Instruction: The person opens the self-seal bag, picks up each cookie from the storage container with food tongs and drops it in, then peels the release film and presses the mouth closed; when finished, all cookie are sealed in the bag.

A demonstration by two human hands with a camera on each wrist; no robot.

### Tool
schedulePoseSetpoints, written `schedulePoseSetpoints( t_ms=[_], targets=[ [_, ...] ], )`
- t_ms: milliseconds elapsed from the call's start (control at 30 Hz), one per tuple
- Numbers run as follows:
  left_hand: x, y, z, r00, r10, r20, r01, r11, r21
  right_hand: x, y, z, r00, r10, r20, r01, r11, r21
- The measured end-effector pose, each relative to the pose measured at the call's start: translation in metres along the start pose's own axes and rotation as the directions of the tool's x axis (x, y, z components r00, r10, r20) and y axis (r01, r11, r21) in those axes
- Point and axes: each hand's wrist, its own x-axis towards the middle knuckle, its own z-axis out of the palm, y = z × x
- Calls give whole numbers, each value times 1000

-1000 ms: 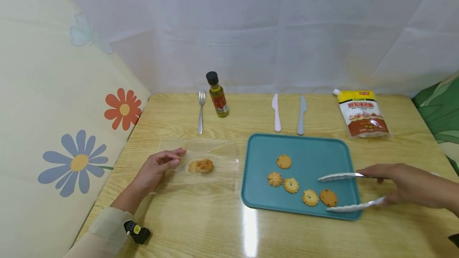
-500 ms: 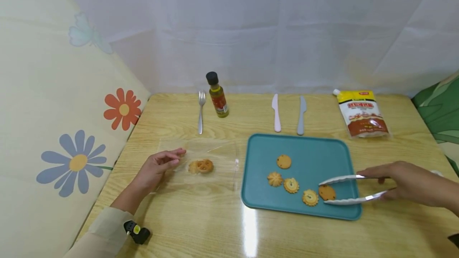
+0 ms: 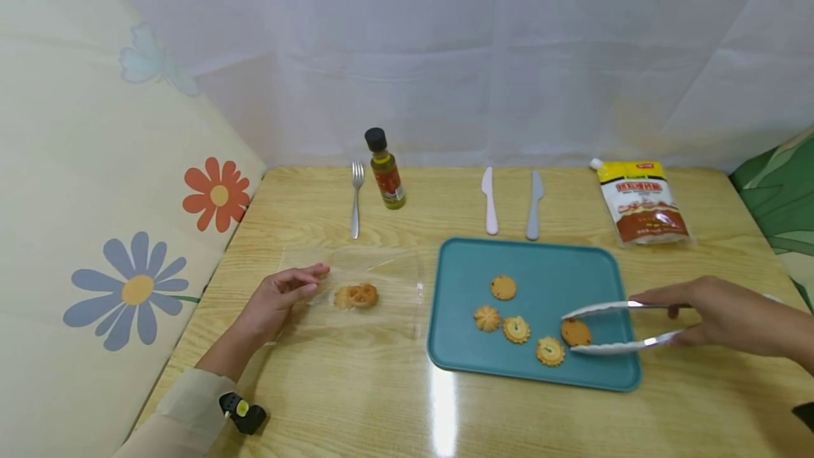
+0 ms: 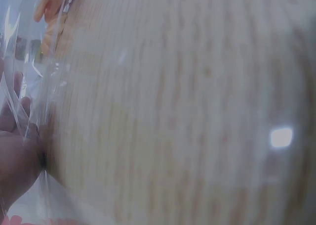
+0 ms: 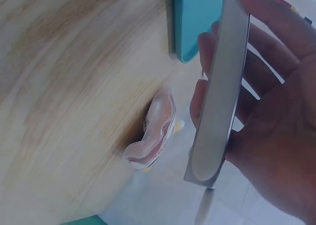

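In the head view my right hand (image 3: 718,316) holds metal tongs (image 5: 217,96) with white tips. The tong arms stand apart on either side of a round chocolate-chip cookie (image 3: 576,333), tips close at its edges, over the teal tray (image 3: 540,253). Several other cookies lie on it, among them a scalloped cookie (image 3: 550,351) just left of the tongs. At the left, my left hand (image 3: 280,299) rests loosely at the end of a clear plastic package (image 3: 388,316), fingers fairly straight. A pretzel-shaped cookie (image 3: 363,295) shows through it. Glare blurs the plastic (image 4: 54,81) in the left wrist view.
Along the back stand a fork (image 3: 355,200), an oil bottle (image 3: 388,179), a pink knife (image 3: 490,201), a grey knife (image 3: 534,205) and a spouted pouch (image 3: 642,203). A cloth wall (image 3: 445,76) rises behind the wooden table (image 3: 331,401).
The tongs have narrowed around the chocolate-chip cookie, and the cookie has shifted slightly toward the back and left on the tray. My left hand has stayed put.
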Motion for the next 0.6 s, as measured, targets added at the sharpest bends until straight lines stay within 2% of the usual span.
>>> schedulePoseSetpoints(
  t_ms=[200, 600],
  targets=[
    [0, 0, 0, 1000, 3, 2, -3, 1000, -6, 9, -9, -4, 999, 29, 35, -30, 999, 24],
    [-1, 0, 0, 1000, 9, 1, -9, 1000, 3, 36, -32, -9, 994, -109, -17, 110, 992, 57]
  ],
)
